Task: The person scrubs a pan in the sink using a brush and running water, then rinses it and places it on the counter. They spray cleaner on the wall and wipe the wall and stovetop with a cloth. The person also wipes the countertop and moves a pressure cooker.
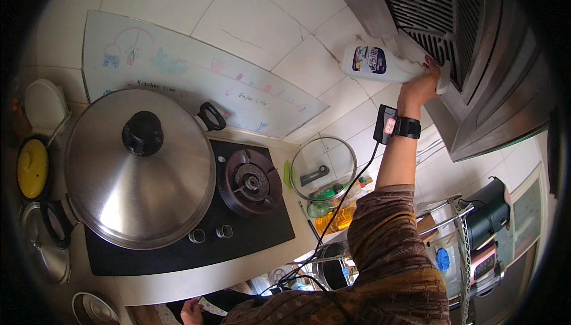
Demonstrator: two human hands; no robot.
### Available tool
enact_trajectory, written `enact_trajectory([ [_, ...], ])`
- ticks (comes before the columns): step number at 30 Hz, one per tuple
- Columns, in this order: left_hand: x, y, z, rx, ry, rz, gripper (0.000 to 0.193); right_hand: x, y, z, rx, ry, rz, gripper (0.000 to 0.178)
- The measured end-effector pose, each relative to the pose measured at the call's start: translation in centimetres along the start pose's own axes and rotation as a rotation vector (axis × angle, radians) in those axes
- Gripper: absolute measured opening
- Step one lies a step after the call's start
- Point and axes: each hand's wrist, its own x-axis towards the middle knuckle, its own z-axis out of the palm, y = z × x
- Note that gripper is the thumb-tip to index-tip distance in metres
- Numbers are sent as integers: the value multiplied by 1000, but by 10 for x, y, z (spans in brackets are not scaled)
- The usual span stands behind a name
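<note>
My right hand (423, 87) is raised high at the right, closed around the neck of a white spray bottle (389, 69) with a dark label. The bottle lies nearly sideways, its base to the left and its head end at the filter slats of the metal range hood (458, 108). My palm and fingers partly hide the trigger. At the lower edge my left hand (191, 312) is low beside my body, fingers curled, next to a pale speckled strip (213, 306). Whether it grips that strip is unclear.
A large lidded steel wok (140, 206) covers the left of the black gas stove (256, 239); a bare burner (251, 183) is beside it. A glass lid (324, 146) and oil bottles (336, 221) stand right. A wire rack (464, 253) is farther right. Cables hang from my wrist device (386, 124).
</note>
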Motion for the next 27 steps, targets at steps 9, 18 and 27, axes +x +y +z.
enact_trajectory([
  [9, 14, -14, 1, -240, 0, -122, 20, 12, 5, -8, 33, -108, 86, 12],
  [18, 11, -13, -3, -283, -13, -71, 19, 12, 7, -4, 87, -33, 143, 9],
  [27, 12, -11, -1, -335, 21, -51, 18, -9, 7, 15, 107, -177, 159, 10],
])
